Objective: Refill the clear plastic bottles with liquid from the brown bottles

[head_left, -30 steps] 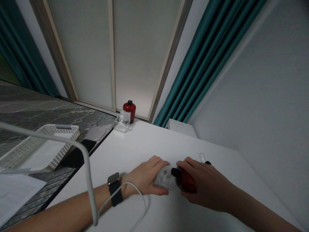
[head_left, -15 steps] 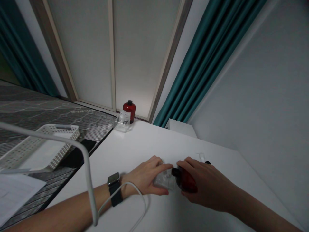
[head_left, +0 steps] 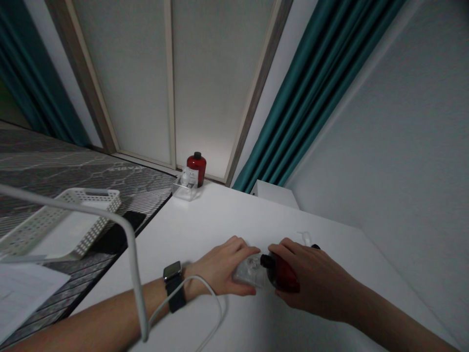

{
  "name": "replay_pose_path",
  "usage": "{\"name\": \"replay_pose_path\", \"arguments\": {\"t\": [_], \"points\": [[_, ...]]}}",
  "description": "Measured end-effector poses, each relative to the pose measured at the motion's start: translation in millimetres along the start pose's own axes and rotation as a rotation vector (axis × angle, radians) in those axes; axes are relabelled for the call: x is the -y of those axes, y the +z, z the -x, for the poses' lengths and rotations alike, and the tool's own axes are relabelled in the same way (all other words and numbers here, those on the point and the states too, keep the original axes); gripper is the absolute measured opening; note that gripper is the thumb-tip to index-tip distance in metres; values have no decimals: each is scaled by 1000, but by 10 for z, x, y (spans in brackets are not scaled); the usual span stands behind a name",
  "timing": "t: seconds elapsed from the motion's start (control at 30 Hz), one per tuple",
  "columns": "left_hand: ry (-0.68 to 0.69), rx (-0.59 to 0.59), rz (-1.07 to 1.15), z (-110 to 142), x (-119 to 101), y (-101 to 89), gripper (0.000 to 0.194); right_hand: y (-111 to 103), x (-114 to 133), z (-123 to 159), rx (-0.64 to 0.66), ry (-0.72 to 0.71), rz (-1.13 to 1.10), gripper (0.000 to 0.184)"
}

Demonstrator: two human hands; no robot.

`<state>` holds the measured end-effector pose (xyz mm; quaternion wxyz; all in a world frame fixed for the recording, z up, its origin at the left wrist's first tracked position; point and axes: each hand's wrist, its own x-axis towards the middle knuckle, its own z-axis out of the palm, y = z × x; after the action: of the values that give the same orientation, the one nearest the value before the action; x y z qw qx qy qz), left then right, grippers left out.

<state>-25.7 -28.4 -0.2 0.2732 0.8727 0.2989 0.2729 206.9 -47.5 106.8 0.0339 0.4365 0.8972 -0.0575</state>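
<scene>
My left hand [head_left: 220, 269] grips a transparent acrylic holder [head_left: 249, 272] lying on the white table. My right hand [head_left: 311, 279] is wrapped around a dark red bottle [head_left: 283, 276] lying on its side, and its black neck [head_left: 267, 261] meets the holder's edge. Its fingers hide much of the bottle. Just past that hand stands a small white pump head [head_left: 304, 238] with a black part [head_left: 315, 247] beside it. At the table's far end, a second red bottle [head_left: 196, 169] stands behind a transparent holder [head_left: 184, 190].
The white table [head_left: 227, 215] ends against a wall on the right and a dark patterned surface [head_left: 84, 171] on the left. That surface carries a white basket [head_left: 91, 201], a black phone [head_left: 117, 237] and paper [head_left: 25, 303]. A white cable [head_left: 207, 286] runs over my left wrist.
My left fingers have slid slightly farther over the transparent holder, toward the bottle's neck. The right hand and bottle have barely moved.
</scene>
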Motion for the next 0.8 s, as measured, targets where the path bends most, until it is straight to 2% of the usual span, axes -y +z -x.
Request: {"name": "replay_pose_path", "arguments": {"t": [0.53, 0.8], "points": [[7, 4, 6, 15, 21, 11, 79, -24, 12, -3, 24, 12, 23, 48], [7, -5, 10, 6, 34, 18, 79, 0, -16, -21, -9, -10, 30, 49]]}}
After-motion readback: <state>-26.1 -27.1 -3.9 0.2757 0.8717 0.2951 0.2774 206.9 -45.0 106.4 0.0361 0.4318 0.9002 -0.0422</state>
